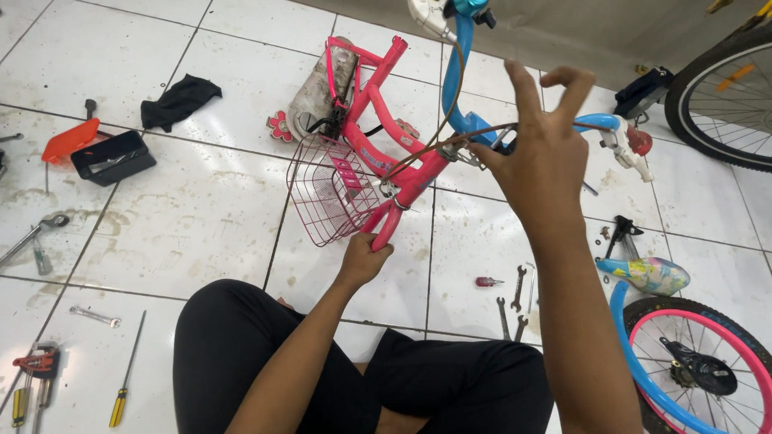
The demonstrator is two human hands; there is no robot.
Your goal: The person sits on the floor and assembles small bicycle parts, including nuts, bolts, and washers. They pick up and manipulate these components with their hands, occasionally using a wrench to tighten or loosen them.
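Two hands on pink bike frame (pixel 378 120), left hand (pixel 366 259) gripping fork, right hand (pixel 540 153) pinching cable (pixel 450 141)

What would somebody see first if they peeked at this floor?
The pink bike frame with its wire basket, lying mid-floor. The left hand grips the fork end, and the right hand pinches a brown cable near the blue handlebar. Tools are scattered over the white tiles.
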